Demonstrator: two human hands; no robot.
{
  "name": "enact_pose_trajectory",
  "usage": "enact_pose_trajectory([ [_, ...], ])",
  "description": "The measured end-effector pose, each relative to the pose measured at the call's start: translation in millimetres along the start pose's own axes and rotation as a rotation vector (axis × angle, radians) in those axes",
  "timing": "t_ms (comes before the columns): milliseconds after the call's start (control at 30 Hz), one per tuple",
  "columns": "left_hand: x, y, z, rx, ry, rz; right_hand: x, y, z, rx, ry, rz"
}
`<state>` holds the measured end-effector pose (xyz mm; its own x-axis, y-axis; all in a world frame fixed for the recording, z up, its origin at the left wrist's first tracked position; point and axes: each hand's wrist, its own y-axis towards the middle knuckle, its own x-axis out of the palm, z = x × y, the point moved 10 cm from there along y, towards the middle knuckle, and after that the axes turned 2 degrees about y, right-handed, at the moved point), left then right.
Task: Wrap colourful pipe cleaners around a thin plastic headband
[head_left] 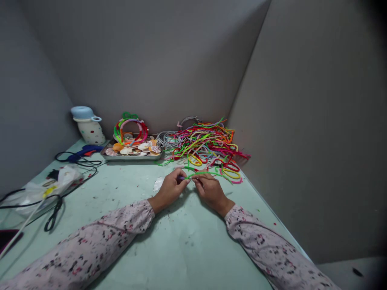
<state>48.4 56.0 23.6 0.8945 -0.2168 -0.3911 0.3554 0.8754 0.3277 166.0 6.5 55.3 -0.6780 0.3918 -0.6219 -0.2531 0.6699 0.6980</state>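
Observation:
My left hand [171,188] is closed in a pinch just above the table, with a short purple piece [181,177] showing at its fingertips. My right hand [211,191] faces it, thumb and fingers pressed together close by. A bright green pipe cleaner [208,173] runs from between the two hands and arcs to the right over the right hand's fingers. Behind the hands lies a tangled heap of coloured pipe cleaners [208,139]. Fingers partly hide where the green and purple pieces meet.
A metal tray [133,158] of seashells stands behind, with pipe-cleaner-wrapped rings [131,131] on it. Grey wire coils [169,139] lie beside it. Scissors [232,171] rest at the heap's front. Leftward are a bottle [90,129], a blue glue gun [83,153], black cables and a plastic bag [36,193].

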Motion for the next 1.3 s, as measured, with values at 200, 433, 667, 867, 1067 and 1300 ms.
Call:
enact_pose_trajectory([
  [200, 1.4, 0.5, 1.1, 0.018, 0.033, -0.011, -0.9, -1.3, 0.0, -0.029, -0.006, 0.029],
  [433, 1.8, 0.8, -0.3, -0.008, 0.009, -0.025, -1.0, -0.6, -0.5, -0.023, -0.02, 0.02],
  [667, 1.4, -0.1, -0.6, -0.024, -0.044, -0.03, -1.4, -0.4, -0.3, -0.011, -0.01, 0.023],
  [867, 3.1, -0.1, -6.5, -0.045, -0.087, -0.031, 1.5, -0.1, 1.5, 0.032, -0.02, -0.028],
  [1067, 6.5, 0.0, -11.0, -0.07, -0.141, -0.056, 3.3, 0.0, 2.5, 0.031, -0.003, -0.035],
  [1300, 5.9, -0.6, -7.8, -0.07, -0.105, -0.059, 3.2, 0.4, 2.5, 0.034, 0.015, -0.036],
])
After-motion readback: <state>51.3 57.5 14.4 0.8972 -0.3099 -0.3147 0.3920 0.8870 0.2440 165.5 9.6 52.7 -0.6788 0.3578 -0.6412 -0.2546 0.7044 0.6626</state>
